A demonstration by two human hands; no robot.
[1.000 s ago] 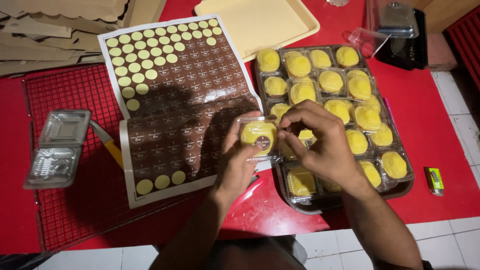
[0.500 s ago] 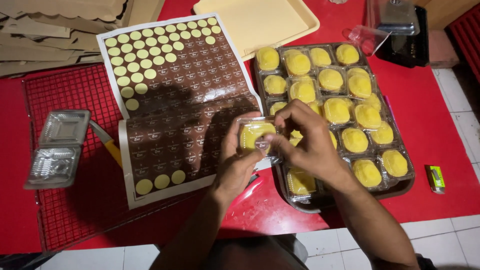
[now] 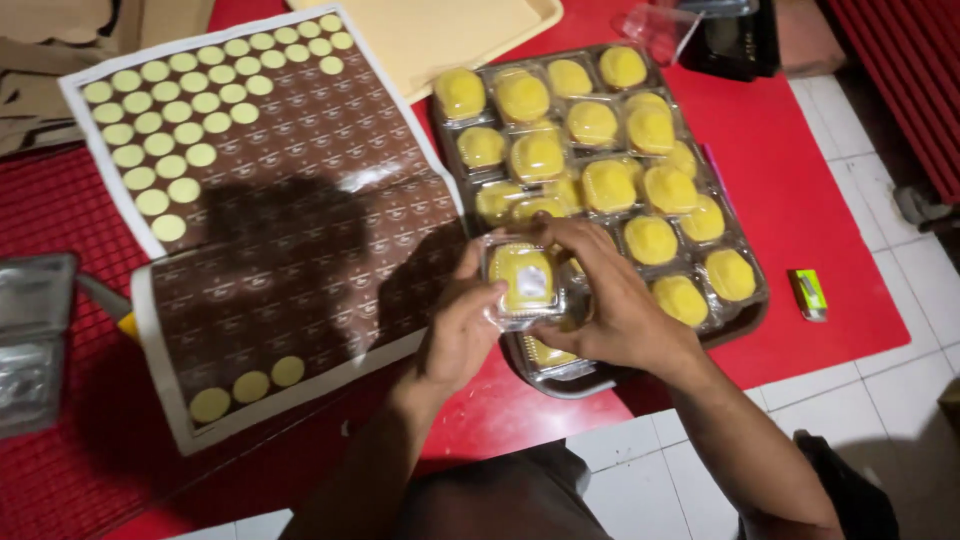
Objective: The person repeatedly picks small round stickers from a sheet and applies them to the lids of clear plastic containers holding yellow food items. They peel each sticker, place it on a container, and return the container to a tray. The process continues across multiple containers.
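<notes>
Both hands hold one small clear plastic box (image 3: 522,282) with a yellow cake inside, above the near left corner of a dark tray (image 3: 745,315). My left hand (image 3: 460,325) grips its left side. My right hand (image 3: 610,300) covers its right side, fingers curled over the top edge. The tray holds several more yellow cakes (image 3: 590,125) in clear boxes. Left of the hands lies a brown sticker sheet (image 3: 270,220) with round pale-yellow stickers (image 3: 165,130) along its top and bottom.
A red wire rack (image 3: 60,220) lies on the red mat at the left, with an empty clear box (image 3: 35,340) on it. A cream tray (image 3: 450,30) sits at the back. A small green packet (image 3: 808,293) lies to the right. White tiled floor is below.
The view has shifted closer and to the right. The box has stayed in both hands, and my right fingers have moved from its top to its right side.
</notes>
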